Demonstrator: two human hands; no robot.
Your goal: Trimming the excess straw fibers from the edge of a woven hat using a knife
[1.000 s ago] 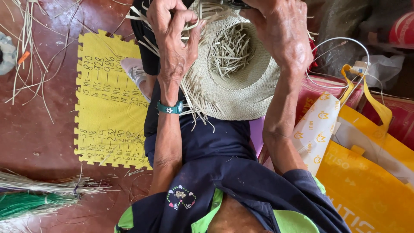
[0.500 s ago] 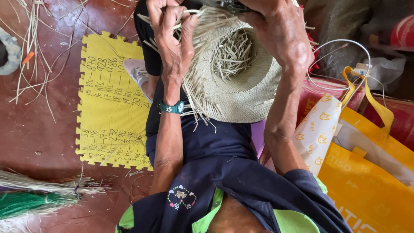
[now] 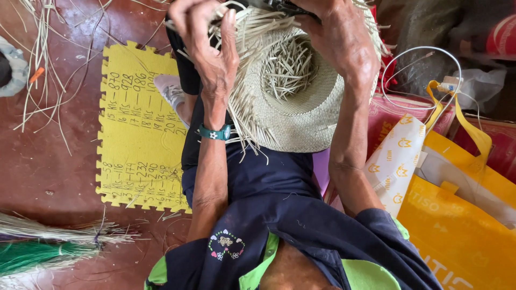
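Note:
A half-woven straw hat (image 3: pixel 301 118) lies crown-down on my lap, with loose strand ends bristling from its rim and inside its crown. My left hand (image 3: pixel 207 45), a teal watch on its wrist, is closed on a few straw strands at the rim's far left edge. My right hand (image 3: pixel 338 37) grips the rim's far edge, next to a small dark object (image 3: pixel 285 5) at the top of the view. What that object is I cannot tell.
A yellow foam mat (image 3: pixel 137 123) with handwriting lies on the red floor to my left, with loose straw strands (image 3: pixel 37 64) beyond it. A green broom (image 3: pixel 32 252) lies near left. Yellow and red bags (image 3: pixel 457 225) and a white cable (image 3: pixel 424 59) crowd the right.
My left hand has risen and shifted slightly left, drawing strands with it. My right hand moved a little inward along the far rim, and the hat tipped slightly.

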